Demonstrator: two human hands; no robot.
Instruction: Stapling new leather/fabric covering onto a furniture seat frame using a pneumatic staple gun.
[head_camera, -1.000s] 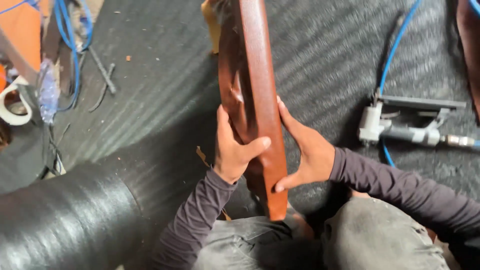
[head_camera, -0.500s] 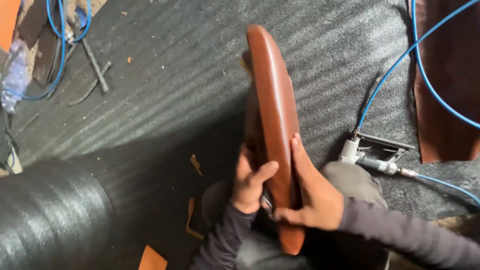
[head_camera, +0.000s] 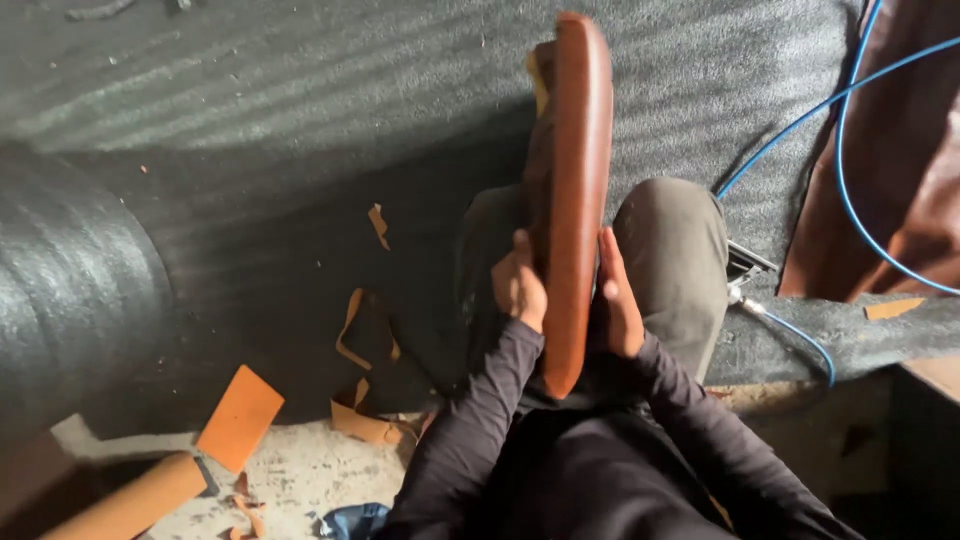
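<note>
1. a dark grey ribbed foam sheet (head_camera: 300, 120) covers the work surface, and its rolled end bulges at the left edge of the view.
2. a large piece of reddish-brown leather-like cloth (head_camera: 890, 170) lies on the sheet at the far right.
3. a long, narrow pad covered in smooth reddish-brown leather (head_camera: 575, 190) stands on edge between the person's knees, its rounded top pointing away and its lower tip near the lap; a strip of yellow foam shows along its left side.
4. a thin blue air hose (head_camera: 850, 190) loops over the cloth and runs down beside the right knee to a metal tool (head_camera: 745, 280), mostly hidden behind the leg.
5. the left hand (head_camera: 518, 285) is closed against the pad's left face, fingers wrapped round the back.
6. the right hand (head_camera: 615, 300) presses flat on the pad's right face, fingers stretched upward, so both hands clamp the pad.
7. orange-tan leather offcuts (head_camera: 240, 415) lie scattered on the sheet and pale floor at lower left.
</note>
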